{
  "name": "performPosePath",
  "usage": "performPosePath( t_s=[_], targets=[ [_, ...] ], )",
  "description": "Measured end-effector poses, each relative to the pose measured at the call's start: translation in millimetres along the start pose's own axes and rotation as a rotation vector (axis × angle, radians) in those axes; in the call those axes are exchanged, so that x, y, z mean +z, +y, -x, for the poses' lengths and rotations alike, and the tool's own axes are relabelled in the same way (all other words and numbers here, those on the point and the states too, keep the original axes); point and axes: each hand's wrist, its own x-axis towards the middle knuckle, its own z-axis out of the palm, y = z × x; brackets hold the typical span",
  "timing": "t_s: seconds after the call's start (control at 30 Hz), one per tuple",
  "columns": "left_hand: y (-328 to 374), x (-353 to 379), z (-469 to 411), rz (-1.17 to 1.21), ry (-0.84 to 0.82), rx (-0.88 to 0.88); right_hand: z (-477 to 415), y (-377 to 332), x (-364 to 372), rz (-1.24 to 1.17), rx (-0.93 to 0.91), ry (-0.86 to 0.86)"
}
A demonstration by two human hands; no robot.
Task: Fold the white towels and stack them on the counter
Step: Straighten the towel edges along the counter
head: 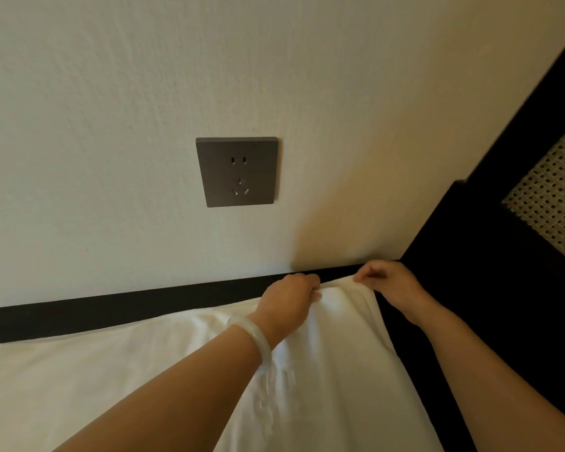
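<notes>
Wall socket [237, 171] above dark counter [111, 308] — (towel [144, 370] spread)

A furnished room, likely a home or hotel: cream textured wall [111, 93], grey power socket [237, 171], dark woven-cane furniture [555, 203].

cream wall [111, 93], grey socket [237, 171], dark cabinet [503, 256].

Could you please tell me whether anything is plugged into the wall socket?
No, the wall socket shows all its slots bare, with no plug or cable in it.
</notes>
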Motion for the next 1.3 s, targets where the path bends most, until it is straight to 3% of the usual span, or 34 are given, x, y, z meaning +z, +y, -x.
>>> performPosePath(
  t_s=[0.17, 0.3, 0.47, 0.53, 0.63, 0.8, 0.97, 1.03, 1.13, 1.3],
  targets=[
    [-3, 5, -1, 0.102, 0.012, -0.003, 4, 1, -11, 0.155, 0.093, -0.267],
    [-12, -10, 8, 0.226, -0.045, -0.083, 3, -5, -10, 0.358, 0.05, -0.323],
    [-37, -41, 30, 0.054, -0.216, -0.182, 4, -14, -11, 0.539, 0.04, -0.393],
    [-43, -50, 41, -0.026, -0.255, -0.191, 4, -16, -12, 0.614, 0.045, -0.389],
    [-45, -59, 52, -0.036, -0.224, -0.156, 11, -23, -24, 0.501, 0.05, -0.363],
    [-44, -71, 53, 0.116, -0.053, -0.091, 16, -33, -43, 0.186, -0.035, 0.042],
    [-57, -45, 49, -0.015, -0.09, -0.228, 13, 0, 21, 0.186, 0.043, 0.155],
    [-61, -37, 50, -0.071, -0.035, -0.197, 18, 5, 28, 0.189, -0.011, 0.215],
    [-66, -37, 49, -0.18, -0.025, -0.16, 23, 4, 25, 0.234, -0.042, 0.212],
    [-66, -45, 45, -0.036, -0.102, -0.087, 19, -8, 10, 0.209, 0.031, 0.009]
  ],
)
